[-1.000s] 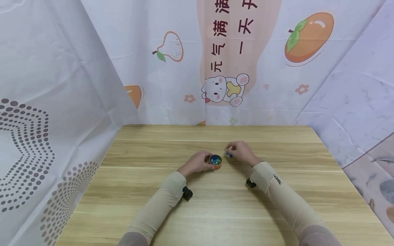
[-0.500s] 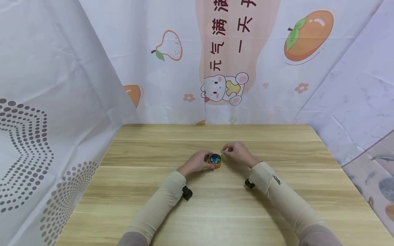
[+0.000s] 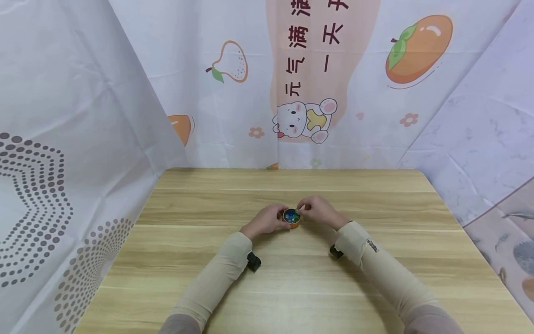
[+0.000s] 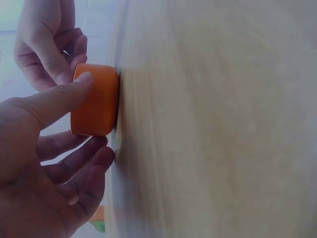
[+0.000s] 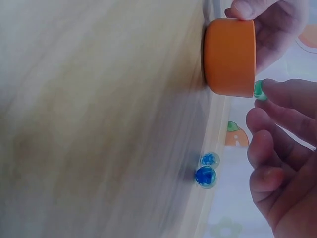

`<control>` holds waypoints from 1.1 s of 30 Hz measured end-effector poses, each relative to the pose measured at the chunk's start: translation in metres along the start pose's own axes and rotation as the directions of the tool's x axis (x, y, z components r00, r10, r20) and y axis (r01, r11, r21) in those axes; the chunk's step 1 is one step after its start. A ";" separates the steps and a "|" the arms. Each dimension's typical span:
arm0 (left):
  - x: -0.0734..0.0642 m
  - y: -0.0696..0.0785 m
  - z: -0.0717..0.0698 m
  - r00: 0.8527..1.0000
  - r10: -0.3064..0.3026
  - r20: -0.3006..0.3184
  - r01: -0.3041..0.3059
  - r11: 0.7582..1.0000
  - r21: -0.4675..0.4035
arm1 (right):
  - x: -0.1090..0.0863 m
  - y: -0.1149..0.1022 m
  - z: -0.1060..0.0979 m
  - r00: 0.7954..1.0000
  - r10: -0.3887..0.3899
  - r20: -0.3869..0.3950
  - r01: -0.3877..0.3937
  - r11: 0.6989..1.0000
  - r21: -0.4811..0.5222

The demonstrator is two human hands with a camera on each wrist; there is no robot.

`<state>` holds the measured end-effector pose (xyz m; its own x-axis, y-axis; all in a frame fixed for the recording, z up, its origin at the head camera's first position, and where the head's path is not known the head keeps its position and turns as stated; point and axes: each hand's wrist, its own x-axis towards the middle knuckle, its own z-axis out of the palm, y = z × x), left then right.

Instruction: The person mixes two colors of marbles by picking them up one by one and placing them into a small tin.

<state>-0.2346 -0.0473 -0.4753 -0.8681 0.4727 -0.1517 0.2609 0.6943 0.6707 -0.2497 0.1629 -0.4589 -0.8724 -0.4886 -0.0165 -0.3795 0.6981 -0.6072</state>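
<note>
A small round orange bowl (image 3: pixel 295 226) stands on the wooden table, with blue and green glass marbles (image 3: pixel 289 216) inside it. My left hand (image 3: pixel 268 219) holds the bowl from the left, its thumb on the orange wall (image 4: pixel 101 106) in the left wrist view. With thumb and forefinger, my right hand (image 3: pixel 319 211) pinches a green marble (image 5: pixel 259 90) right at the bowl's rim. Two blue marbles, one lighter (image 5: pixel 210 159) and one deeper blue (image 5: pixel 205 177), lie side by side on the table below the right hand. In the head view that hand hides them.
The wooden table (image 3: pixel 267 278) reaches back to a printed white curtain (image 3: pixel 233 106). More patterned cloth (image 3: pixel 104 93) hangs along the left side. A black wrist camera sits under each sleeve cuff, at the left wrist (image 3: pixel 253 261) and the right wrist (image 3: pixel 335 251).
My right hand has moved left from beside the blue marbles to the bowl's rim, carrying the green marble. The left hand and the bowl have stayed in place.
</note>
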 end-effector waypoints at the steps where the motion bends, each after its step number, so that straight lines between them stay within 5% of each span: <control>1: 0.000 0.000 0.000 1.000 0.001 0.002 -0.001 1.000 0.005 | 0.000 0.000 0.000 1.000 -0.001 0.004 0.001 1.000 -0.003; 9: 0.001 0.000 0.000 1.000 0.022 0.000 -0.022 0.999 0.031 | 0.000 -0.003 0.000 1.000 0.015 0.008 -0.015 1.000 0.002; 23: 0.002 -0.001 0.000 1.000 0.009 -0.001 -0.009 0.999 0.050 | -0.001 0.007 -0.015 0.991 0.017 -0.133 -0.023 0.999 -0.038; 33: 0.001 0.000 0.000 1.000 0.003 0.000 -0.003 0.998 0.068 | -0.003 0.008 -0.022 0.986 0.052 -0.159 -0.057 0.998 -0.032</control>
<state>-0.2351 -0.0469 -0.4754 -0.8671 0.4750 -0.1499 0.2916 0.7281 0.6204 -0.2572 0.1814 -0.4468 -0.9287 -0.3623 0.0788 -0.3385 0.7416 -0.5791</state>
